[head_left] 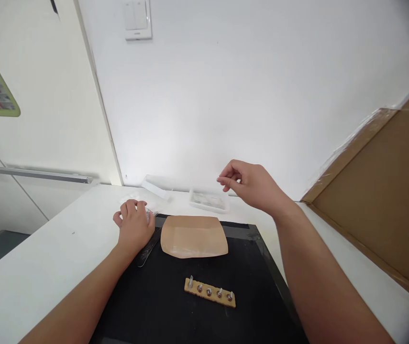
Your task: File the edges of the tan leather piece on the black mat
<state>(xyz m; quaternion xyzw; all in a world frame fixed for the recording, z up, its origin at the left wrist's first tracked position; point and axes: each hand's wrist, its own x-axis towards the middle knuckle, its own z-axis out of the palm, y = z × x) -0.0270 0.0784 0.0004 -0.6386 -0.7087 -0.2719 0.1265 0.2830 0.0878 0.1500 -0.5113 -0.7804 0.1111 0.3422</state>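
My left hand [135, 223] reaches over the back left corner of the black mat, its fingers curled over a clear crinkled plastic item [149, 213] that they partly hide. Raised in front of the wall, my right hand [243, 180] has thumb and fingertips pressed together; anything between them is too small to make out. Below it to the left lies a shallow clear box [208, 201]. A brown paper tray [194, 237] rests on the mat between the hands. Nearer to me is a wooden strip [209, 292] bearing several small metal pieces with clear tips.
A dark flat tool [149, 252] lies beside the paper tray, partly under my left hand. Behind, a white lid-like piece [156, 188] leans near the wall. Cardboard [380, 200] stands along the right. The black mat [161, 306] lies on the white table [64, 248].
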